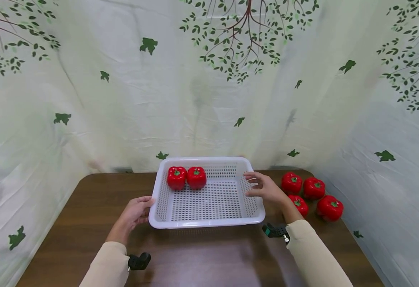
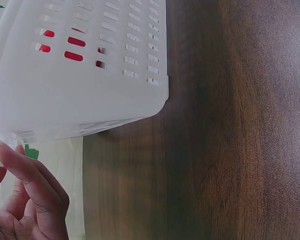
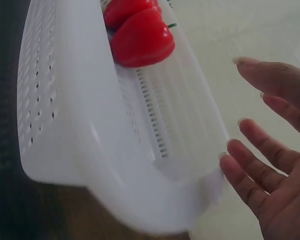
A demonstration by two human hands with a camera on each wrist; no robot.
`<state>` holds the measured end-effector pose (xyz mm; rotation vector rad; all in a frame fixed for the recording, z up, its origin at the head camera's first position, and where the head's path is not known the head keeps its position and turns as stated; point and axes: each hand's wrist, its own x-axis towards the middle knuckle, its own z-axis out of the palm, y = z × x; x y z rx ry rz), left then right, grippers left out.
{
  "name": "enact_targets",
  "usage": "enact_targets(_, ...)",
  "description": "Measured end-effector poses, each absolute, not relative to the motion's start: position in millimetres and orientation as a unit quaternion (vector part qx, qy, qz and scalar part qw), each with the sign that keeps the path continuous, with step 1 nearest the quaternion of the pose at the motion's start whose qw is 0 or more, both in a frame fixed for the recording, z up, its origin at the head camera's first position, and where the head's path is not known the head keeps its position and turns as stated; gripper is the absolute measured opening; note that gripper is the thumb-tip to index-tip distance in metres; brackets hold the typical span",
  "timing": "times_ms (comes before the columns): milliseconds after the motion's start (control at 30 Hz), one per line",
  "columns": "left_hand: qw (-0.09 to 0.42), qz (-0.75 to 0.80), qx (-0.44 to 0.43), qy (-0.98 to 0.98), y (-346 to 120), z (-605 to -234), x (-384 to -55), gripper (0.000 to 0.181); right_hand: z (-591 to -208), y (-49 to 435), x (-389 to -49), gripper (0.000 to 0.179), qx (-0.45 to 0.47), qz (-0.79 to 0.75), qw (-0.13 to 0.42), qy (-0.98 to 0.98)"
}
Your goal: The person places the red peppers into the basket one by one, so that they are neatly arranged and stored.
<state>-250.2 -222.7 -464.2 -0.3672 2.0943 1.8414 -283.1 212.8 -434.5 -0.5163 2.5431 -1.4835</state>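
Observation:
A white perforated plastic basket (image 1: 209,222) stands on the table with two red bell peppers (image 1: 176,178) side by side in its back left part. My left hand (image 1: 137,211) pinches the basket's left rim between thumb and fingers; the left wrist view shows these fingers (image 2: 32,180) right at the rim's corner. At the opposite side, my right hand (image 1: 263,186) hovers by the right rim, fingers spread and nothing in them. In the right wrist view, the fingertips of this right hand (image 3: 275,155) are close to the basket's end.
Several more red bell peppers (image 1: 314,188) lie grouped on the right of the brown wooden table (image 1: 195,259), one partly hidden behind my right forearm. A leaf-printed pale curtain (image 1: 209,99) hangs around the table's back and sides.

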Motion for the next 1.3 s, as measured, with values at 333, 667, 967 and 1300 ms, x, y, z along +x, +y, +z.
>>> enact_targets(333,0.162,0.643,-0.127,0.738,-223.2,-462.9,-248.4,0.049,-436.0,247.5,-266.4,0.067,-0.133,-0.509,0.058,0.848)
enact_targets(667,0.16,0.642,-0.128,0.739,-222.0,-464.1,-247.8,0.047,-441.0,288.1,-251.1,0.064,-0.13,-0.465,0.016,0.875)
enact_targets(967,0.16,0.639,-0.131,0.741,-222.4,-465.3,-248.8,0.047,-445.7,319.2,-232.5,0.072,-0.077,-0.42,0.002,0.904)
enact_targets(1300,0.16,0.636,-0.13,0.743,-224.2,-466.2,-248.3,0.048,-459.7,341.3,-223.5,0.073,-0.077,-0.396,-0.014,0.915)
